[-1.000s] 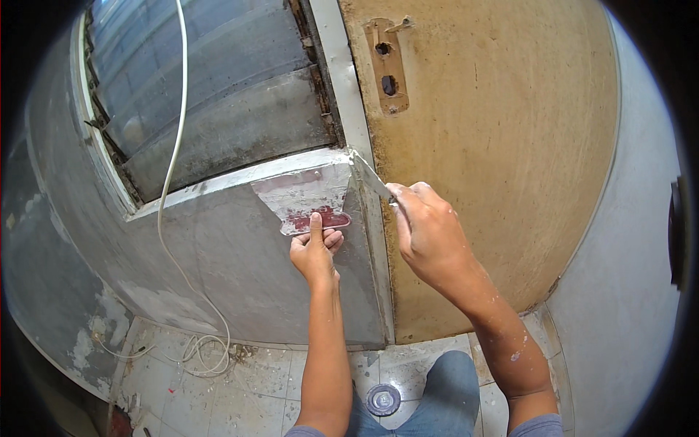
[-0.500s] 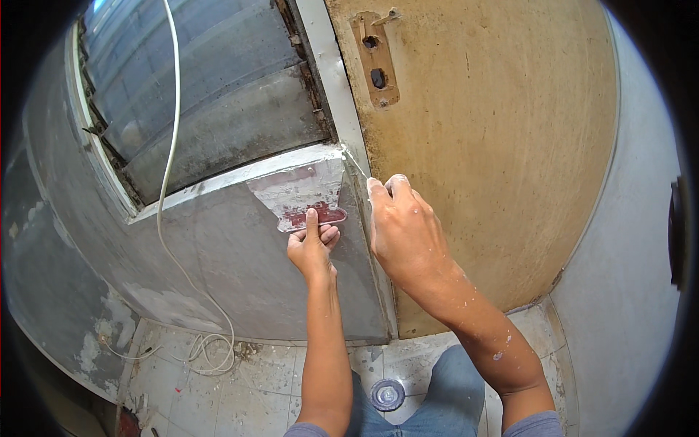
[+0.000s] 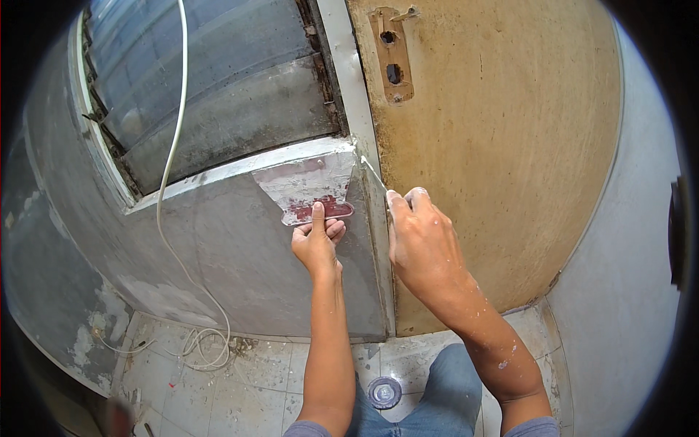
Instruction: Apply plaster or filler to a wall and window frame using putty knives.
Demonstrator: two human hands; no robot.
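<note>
Right hand has dropped slightly, partly hiding its thin scraper.

Spreader below window, left of door

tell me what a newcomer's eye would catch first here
Probably the left hand mid-picture, holding a wide red-handled scraper smeared white. Beside it, the right hand grips a thin blade. Then the tan door at right, with two dark holes, and the white cable before the window.
</note>
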